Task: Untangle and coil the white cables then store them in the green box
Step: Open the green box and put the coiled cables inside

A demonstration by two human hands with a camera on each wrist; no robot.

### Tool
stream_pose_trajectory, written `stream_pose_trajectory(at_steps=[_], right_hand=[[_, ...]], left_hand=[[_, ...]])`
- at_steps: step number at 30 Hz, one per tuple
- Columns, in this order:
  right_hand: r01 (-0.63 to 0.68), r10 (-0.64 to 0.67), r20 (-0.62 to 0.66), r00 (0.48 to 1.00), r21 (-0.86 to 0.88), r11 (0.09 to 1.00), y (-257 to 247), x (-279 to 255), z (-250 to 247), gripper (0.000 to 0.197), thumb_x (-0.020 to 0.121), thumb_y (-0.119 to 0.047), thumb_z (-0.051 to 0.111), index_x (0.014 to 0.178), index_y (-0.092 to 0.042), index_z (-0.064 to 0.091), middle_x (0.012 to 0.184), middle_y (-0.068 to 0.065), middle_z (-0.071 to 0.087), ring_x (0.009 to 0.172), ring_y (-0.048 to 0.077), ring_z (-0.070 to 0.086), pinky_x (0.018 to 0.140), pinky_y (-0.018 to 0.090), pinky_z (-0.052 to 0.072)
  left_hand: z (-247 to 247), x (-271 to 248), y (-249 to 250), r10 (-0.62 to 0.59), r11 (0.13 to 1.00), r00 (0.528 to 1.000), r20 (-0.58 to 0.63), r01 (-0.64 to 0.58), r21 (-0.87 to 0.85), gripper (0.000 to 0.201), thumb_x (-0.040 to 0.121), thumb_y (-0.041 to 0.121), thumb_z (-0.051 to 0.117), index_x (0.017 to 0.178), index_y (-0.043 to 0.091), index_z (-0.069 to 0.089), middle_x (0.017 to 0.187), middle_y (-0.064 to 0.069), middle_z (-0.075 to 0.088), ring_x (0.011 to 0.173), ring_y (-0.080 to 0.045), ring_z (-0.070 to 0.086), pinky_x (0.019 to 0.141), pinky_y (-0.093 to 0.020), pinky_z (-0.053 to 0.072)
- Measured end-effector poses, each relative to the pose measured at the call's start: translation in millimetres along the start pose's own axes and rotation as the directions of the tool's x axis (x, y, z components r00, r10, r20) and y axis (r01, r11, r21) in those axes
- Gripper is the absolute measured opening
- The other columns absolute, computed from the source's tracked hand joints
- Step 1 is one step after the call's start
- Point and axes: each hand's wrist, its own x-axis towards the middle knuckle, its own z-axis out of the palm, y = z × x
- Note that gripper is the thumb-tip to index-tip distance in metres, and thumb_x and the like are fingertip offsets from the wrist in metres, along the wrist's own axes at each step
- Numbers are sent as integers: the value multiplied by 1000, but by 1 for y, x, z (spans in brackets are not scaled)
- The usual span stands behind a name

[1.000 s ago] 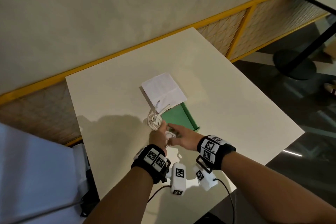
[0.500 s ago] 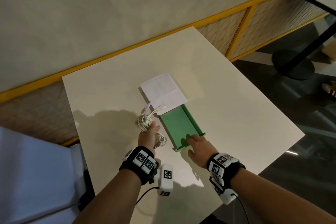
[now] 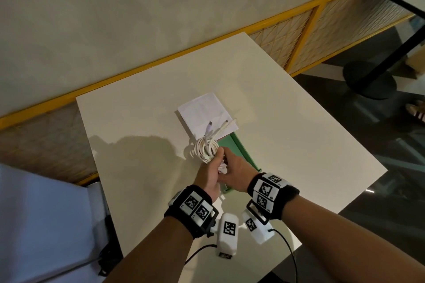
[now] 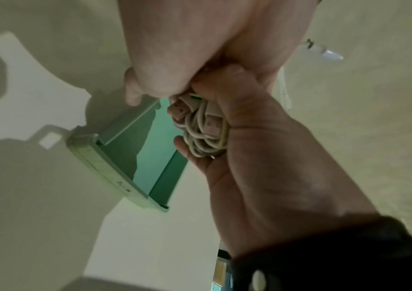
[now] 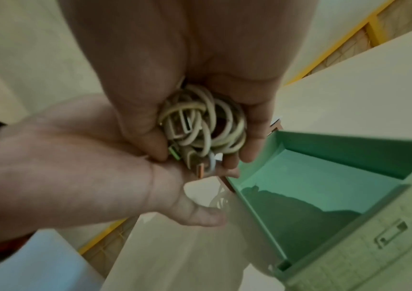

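Left hand (image 3: 210, 173) grips cables (image 3: 205, 147), centre frame; right hand (image 3: 236, 173) pinches bundle too. Light, springy: hold across all loops, over box (image 3: 247, 154).

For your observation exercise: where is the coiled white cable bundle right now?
Head view: the cable bundle is gripped in the left hand, the right hand touching it, at the green box.
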Motion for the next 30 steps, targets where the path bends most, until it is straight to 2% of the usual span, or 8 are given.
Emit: stream_pose_trajectory(at_steps=[3, 11, 14, 19, 22, 24, 27, 30], right_hand=[[-6, 3, -44, 999, -80, 997, 4, 0, 2, 55, 81, -21, 64, 128, -15, 36, 103, 11, 67, 89, 28, 64, 73, 35, 51], [-108, 91, -77, 993, -249, 962, 21, -3, 13, 49, 80, -23, 61, 119, -10, 36, 88, 10, 66, 75, 28, 61, 63, 34, 46], [-130, 124, -40, 991, -305, 944, 29, -1, 12, 45, 80, -29, 62, 113, -8, 42, 87, 9, 66, 71, 25, 60, 62, 35, 50], [-174, 216, 55, 975, -416, 892, 42, 1, -3, 44, 82, -34, 62, 113, -10, 40, 105, 11, 63, 90, 31, 61, 71, 37, 49], [-179, 268, 105, 958, -515, 838, 44, 2, -5, 45, 83, -34, 59, 117, -9, 41, 110, 14, 61, 95, 33, 60, 70, 34, 46], [-183, 294, 126, 947, -542, 820, 43, 4, -3, 48, 83, -34, 60, 120, -9, 43, 111, 13, 61, 95, 33, 60, 69, 33, 44], [-181, 308, 139, 941, -563, 807, 40, 12, 0, 48, 81, -36, 62, 118, -10, 48, 109, 12, 62, 92, 31, 61, 70, 32, 46], [-168, 307, 145, 941, -585, 793, 38, 18, 2, 49, 80, -39, 64, 117, -10, 51, 109, 12, 63, 96, 31, 63, 74, 34, 50]], left_hand=[[5, -4, 1, -54, 998, 997, 52, 53, 23, 32, 98, 28, 53, 123, 9, 62, 114, -11, 69, 116, -27, 62, 99, -39, 48], [9, 2, -8, -279, 941, 958, 66, 259, 219, 48, 92, 55, 53, 122, 18, 62, 127, -6, 65, 122, -21, 57, 109, -46, 43], [8, 1, -8, -300, 904, 952, 62, 263, 336, 49, 89, 55, 56, 124, 20, 62, 123, -7, 67, 113, -22, 62, 105, -45, 46], [-6, 2, -2, -153, 864, 988, 9, 129, 486, 42, 90, 42, 64, 123, 16, 59, 120, -3, 67, 93, -20, 68, 70, -29, 52], [-15, 5, 2, -8, 780, 1000, -4, 8, 626, 36, 93, 35, 61, 117, 8, 63, 109, -8, 72, 79, -18, 69, 65, -28, 53], [-17, 5, 2, 80, 698, 997, 10, -63, 714, 37, 93, 31, 61, 121, 7, 62, 106, -5, 70, 83, -18, 67, 72, -31, 55], [-17, 9, -1, 224, 489, 974, 17, -127, 863, 47, 92, 29, 62, 133, 7, 55, 127, -9, 62, 114, -24, 60, 94, -32, 49], [-17, 17, -3, 319, 448, 947, -27, -126, 885, 50, 91, 26, 64, 134, 3, 51, 134, -16, 55, 120, -29, 55, 98, -35, 48]])
